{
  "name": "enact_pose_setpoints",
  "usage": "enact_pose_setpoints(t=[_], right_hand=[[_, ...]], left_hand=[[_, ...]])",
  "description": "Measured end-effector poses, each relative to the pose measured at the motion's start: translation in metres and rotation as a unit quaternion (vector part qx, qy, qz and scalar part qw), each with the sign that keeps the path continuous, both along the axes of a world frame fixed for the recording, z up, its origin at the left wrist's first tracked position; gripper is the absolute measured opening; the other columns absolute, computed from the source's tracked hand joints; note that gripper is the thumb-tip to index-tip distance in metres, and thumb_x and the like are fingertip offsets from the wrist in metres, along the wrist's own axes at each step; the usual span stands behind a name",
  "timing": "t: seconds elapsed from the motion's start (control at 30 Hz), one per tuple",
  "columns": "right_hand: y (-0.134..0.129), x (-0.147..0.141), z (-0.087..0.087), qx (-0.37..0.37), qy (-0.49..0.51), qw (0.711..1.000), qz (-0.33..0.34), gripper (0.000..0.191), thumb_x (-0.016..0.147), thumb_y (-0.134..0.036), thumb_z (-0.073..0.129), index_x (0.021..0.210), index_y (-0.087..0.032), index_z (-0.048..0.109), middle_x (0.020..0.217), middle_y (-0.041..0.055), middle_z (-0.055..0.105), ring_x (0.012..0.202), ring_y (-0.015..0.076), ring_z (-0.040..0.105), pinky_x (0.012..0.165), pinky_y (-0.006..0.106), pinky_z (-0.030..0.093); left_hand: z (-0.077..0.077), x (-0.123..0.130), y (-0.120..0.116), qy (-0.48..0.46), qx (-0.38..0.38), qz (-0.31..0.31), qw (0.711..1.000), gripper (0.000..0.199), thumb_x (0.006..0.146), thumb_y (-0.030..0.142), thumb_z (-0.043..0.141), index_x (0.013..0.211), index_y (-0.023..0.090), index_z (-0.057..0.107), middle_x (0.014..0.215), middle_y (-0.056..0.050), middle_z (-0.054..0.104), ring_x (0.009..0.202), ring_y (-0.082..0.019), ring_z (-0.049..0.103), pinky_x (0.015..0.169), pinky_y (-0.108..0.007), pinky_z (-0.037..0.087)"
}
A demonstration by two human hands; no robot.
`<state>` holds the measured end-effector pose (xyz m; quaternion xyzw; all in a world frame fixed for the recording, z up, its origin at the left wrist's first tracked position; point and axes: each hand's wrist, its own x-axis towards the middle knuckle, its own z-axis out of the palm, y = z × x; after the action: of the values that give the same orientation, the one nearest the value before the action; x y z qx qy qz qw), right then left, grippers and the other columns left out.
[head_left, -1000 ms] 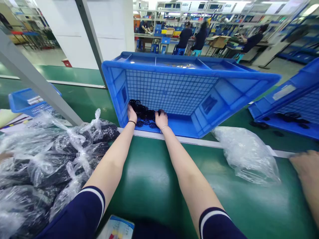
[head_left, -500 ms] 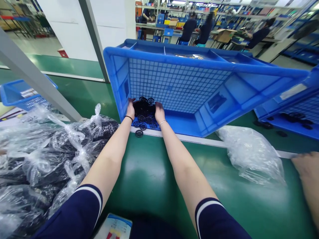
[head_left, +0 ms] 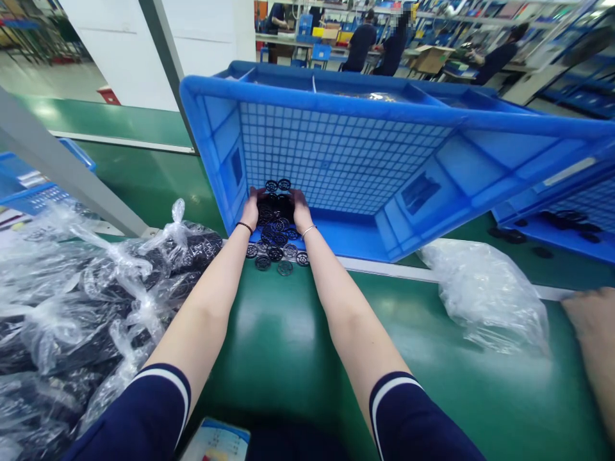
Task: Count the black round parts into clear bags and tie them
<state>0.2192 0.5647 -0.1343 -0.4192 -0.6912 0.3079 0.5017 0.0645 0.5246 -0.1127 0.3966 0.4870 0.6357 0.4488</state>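
My L hand (head_left: 250, 209) and R hand (head_left: 300, 212) are both inside the big blue plastic crate w/ grid-pattern wall (head_left: 331, 166), at its L end; palms face each other, fingers part-curled, hands cupped rather than closed; the pile of small black spoked plastic rings (head_left: 275, 221) sits btwn them, L hand against its L side, R hand against its R; can't tell if any one ring is pinched, as the fingertips are partly hidden.

Crate is tilted w/ its open side twd me; most rings are at its lower L, w/ a few lying over the front edge, on the pale strip (head_left: 384, 267) and the green work surface (head_left: 269, 339); two rings show at the top of the pile, against the grid.

To my L, knotted clear plastic bags of black parts (head_left: 91, 275) lie heaped, w/ a light-blue plastic basket (head_left: 45, 195) behind; to the R, a crumpled clear plastic bag (head_left: 487, 294) is just beside the crate; past it, a co-worker's hand (head_left: 590, 320), blurred, and a second blue crate (head_left: 552, 186) w/ dark parts in & near it.
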Motion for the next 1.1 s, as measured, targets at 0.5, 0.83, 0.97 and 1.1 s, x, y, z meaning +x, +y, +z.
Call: enact_pose_setpoints(t=[0.5,0.83,0.97,1.1], right_hand=[[-0.010,-0.006,0.015,-0.022,-0.025,0.999,0.007,0.074,0.088,-0.079,0.021,0.120,-0.023,0.059,0.129,0.0085,0.060,0.124,0.0212,0.052,0.110,0.037,0.039],[-0.010,-0.012,0.018,0.018,-0.096,0.995,-0.011,0.057,0.089,-0.070,0.040,0.113,-0.025,0.066,0.117,0.0074,0.066,0.116,0.0237,0.056,0.103,0.041,0.046],[-0.014,-0.012,0.020,0.002,-0.104,0.995,-0.005,0.045,0.091,-0.059,0.047,0.112,-0.024,0.066,0.116,0.0070,0.067,0.112,0.0245,0.059,0.100,0.042,0.047],[-0.025,-0.010,0.024,-0.014,-0.096,0.995,0.006,0.037,0.090,-0.049,0.051,0.111,-0.022,0.065,0.113,0.0066,0.069,0.107,0.0248,0.063,0.094,0.040,0.050]], left_hand=[[0.000,0.006,-0.001,0.085,0.011,-0.012,0.996,0.067,0.097,0.061,0.022,0.117,0.014,0.066,0.121,-0.012,0.068,0.117,-0.024,0.061,0.107,-0.036,0.042],[-0.003,0.006,0.001,0.217,0.034,-0.006,0.976,0.037,0.097,0.037,0.039,0.106,0.021,0.071,0.121,-0.006,0.066,0.124,-0.020,0.054,0.113,-0.031,0.033],[-0.002,0.008,-0.004,0.232,0.035,-0.004,0.972,0.037,0.097,0.032,0.038,0.109,0.019,0.070,0.123,-0.007,0.066,0.122,-0.021,0.055,0.111,-0.033,0.036],[-0.001,0.014,-0.016,0.243,0.042,-0.003,0.969,0.041,0.099,0.035,0.036,0.115,0.016,0.068,0.126,-0.010,0.065,0.123,-0.021,0.056,0.110,-0.033,0.038]])
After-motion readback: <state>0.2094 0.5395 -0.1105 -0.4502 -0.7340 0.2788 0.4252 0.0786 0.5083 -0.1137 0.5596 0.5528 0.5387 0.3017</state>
